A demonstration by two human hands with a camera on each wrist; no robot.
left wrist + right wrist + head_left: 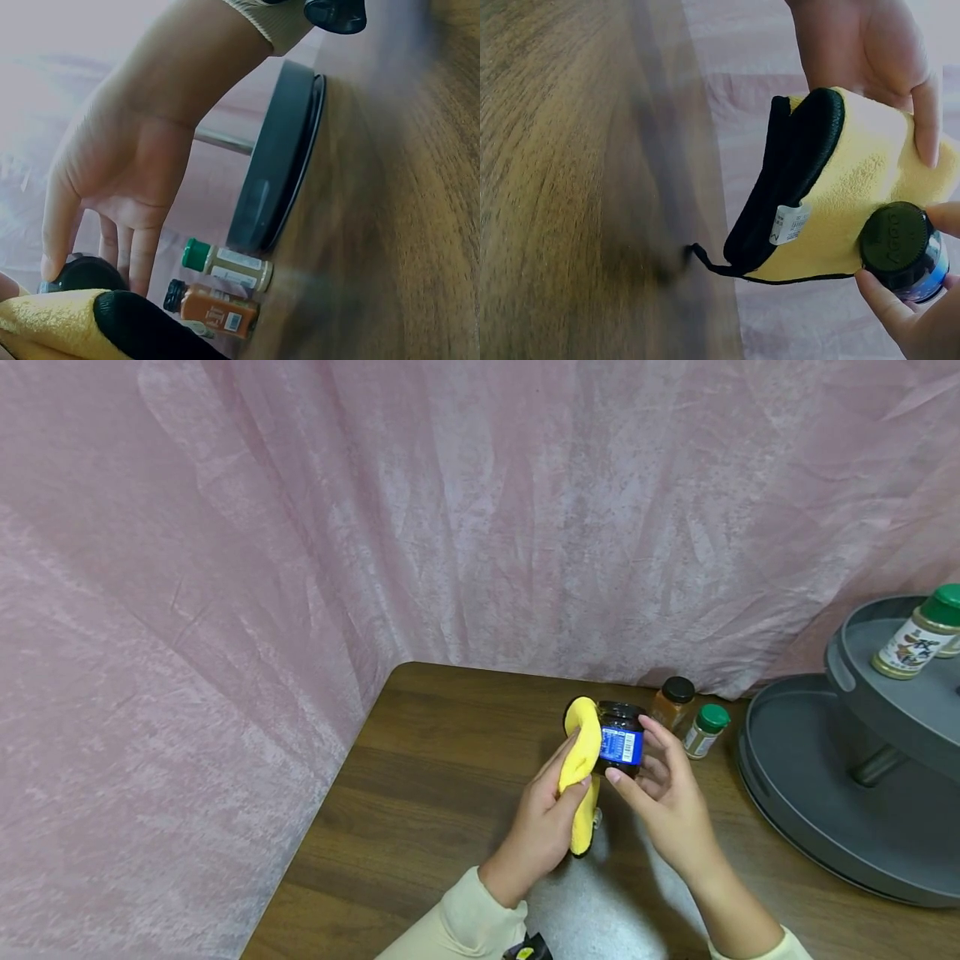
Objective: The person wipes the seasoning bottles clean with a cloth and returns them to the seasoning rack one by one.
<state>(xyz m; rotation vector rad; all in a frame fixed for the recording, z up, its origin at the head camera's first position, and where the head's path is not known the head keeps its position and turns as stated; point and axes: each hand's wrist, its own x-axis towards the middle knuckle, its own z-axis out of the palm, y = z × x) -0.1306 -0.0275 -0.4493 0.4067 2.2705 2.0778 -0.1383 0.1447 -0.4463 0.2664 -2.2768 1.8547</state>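
Observation:
My left hand (543, 814) grips a folded yellow cloth (582, 752) with black edging, its thumb lying over the near side. Against the cloth's right side is a small dark jar (621, 746) with a blue barcode label. My right hand (678, 810) holds this jar between thumb and fingers, above the table. In the right wrist view the jar's black lid (892, 236) faces the camera and the yellow cloth (840, 195) touches or nearly touches it; a white tag and a black loop show on the cloth. The left wrist view shows the cloth covering part of the jar.
Behind the right hand stand a black-capped orange-brown spice bottle (674, 700) and a green-capped spice bottle (706, 732). A grey two-tier round stand (795, 827) is at the right, with a green-capped bottle (911, 647) on its upper tier. Pink curtain (480, 527) hangs behind the wooden table (390, 802).

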